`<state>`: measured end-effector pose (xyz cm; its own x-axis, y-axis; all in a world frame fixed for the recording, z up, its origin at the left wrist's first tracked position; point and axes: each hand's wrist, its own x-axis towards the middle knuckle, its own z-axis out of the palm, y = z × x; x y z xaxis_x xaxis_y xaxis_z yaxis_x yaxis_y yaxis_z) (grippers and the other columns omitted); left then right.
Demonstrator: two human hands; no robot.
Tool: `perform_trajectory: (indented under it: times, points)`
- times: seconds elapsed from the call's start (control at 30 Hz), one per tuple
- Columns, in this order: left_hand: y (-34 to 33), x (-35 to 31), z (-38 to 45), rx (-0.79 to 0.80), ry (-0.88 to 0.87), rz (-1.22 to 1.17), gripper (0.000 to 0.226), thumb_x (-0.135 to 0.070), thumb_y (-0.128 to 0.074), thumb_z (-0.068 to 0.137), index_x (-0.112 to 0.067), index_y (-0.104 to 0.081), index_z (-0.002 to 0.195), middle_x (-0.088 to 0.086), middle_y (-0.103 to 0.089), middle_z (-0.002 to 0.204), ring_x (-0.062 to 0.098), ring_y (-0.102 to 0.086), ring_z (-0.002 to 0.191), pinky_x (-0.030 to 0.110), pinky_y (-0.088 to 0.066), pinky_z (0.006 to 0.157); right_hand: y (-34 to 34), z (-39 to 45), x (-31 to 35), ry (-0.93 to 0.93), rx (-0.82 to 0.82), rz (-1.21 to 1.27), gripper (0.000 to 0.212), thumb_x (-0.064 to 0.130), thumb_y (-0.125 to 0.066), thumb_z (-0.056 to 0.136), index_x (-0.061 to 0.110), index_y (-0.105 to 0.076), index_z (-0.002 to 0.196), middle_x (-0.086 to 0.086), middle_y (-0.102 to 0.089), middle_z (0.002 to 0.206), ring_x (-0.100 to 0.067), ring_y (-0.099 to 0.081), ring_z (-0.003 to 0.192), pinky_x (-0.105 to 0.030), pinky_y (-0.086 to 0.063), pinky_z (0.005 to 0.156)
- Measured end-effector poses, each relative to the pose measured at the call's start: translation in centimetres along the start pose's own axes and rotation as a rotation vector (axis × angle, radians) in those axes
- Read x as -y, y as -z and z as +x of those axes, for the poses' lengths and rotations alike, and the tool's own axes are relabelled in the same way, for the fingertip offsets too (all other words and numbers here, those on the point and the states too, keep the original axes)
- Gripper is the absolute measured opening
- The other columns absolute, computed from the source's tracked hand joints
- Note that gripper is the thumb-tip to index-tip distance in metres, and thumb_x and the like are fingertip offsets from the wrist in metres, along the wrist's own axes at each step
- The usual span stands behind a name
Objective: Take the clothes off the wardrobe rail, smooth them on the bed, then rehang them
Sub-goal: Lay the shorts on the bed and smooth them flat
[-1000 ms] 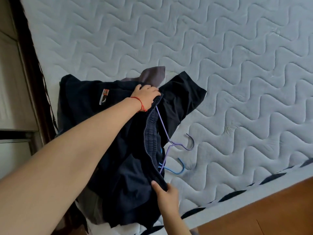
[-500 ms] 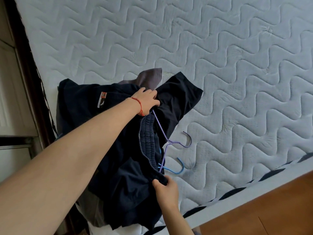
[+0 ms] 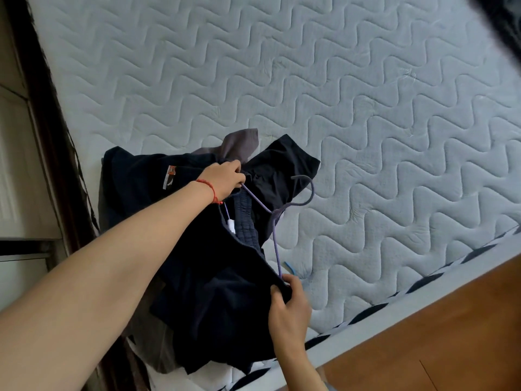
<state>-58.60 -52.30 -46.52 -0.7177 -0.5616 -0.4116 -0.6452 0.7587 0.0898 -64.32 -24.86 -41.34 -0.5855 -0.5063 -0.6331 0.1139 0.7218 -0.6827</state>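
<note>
Fingers of your left hand and right hand pinch the dark garment; tugging may snag its waistband on the purple hanger

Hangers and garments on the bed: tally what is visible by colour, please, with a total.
Purple hanger: 1
Blue hanger, only a tip showing: 1
Dark navy garments, bunched so a split is unclear: counted as 1 pile
Grey garment, partly buried: 1
Total: 4 items, with the left hand and right hand both gripping the navy pile.
</note>
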Motion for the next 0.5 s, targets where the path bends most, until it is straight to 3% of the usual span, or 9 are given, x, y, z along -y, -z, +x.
perform_trajectory:
  times: [0.17,0.23,0.37,0.5]
  points:
    - [5.0,-0.2,-3.3,-0.261,0.085,-0.133,0.023,-0.021,-0.049,0.092,-0.008,-0.066,0.102,0.015,-0.057,0.110,0.036,-0.058,0.092,0.039,-0.041,0.081,5.0,-0.3,3.6,0.211,-0.048,-0.084,0.022,0.003,-0.059,0.085,0.025,-0.057,0.088,0.022,-0.057,0.074,0.003,-0.058,0.070,0.000,-0.039,0.063]
    - [7.7,-0.6,-4.6,-0.385,0.080,-0.163,0.018,-0.017,-0.056,0.086,-0.005,-0.069,0.092,0.020,-0.060,0.098,0.038,-0.062,0.082,0.043,-0.044,0.078,7.2,-0.5,5.4,0.294,-0.074,-0.119,0.019,0.003,-0.059,0.084,0.020,-0.062,0.093,0.025,-0.055,0.074,0.006,-0.056,0.070,-0.006,-0.039,0.064]
    - [13.6,-2.2,-7.0,-0.597,0.080,-0.203,0.015,-0.015,-0.063,0.075,-0.002,-0.070,0.079,0.022,-0.061,0.080,0.038,-0.062,0.066,0.043,-0.051,0.066,11.4,-1.7,9.2,0.426,-0.137,-0.127,0.019,0.003,-0.060,0.084,0.014,-0.065,0.098,0.015,-0.059,0.076,-0.012,-0.058,0.079,-0.007,-0.040,0.063]
    - [20.0,-4.4,-9.3,-0.747,0.078,-0.279,0.019,-0.019,-0.063,0.073,-0.004,-0.072,0.077,0.020,-0.061,0.078,0.035,-0.063,0.066,0.042,-0.054,0.065,15.9,-3.2,12.9,0.535,-0.203,-0.100,0.019,0.004,-0.062,0.082,0.015,-0.066,0.096,0.009,-0.062,0.079,-0.018,-0.061,0.085,-0.029,-0.044,0.074]
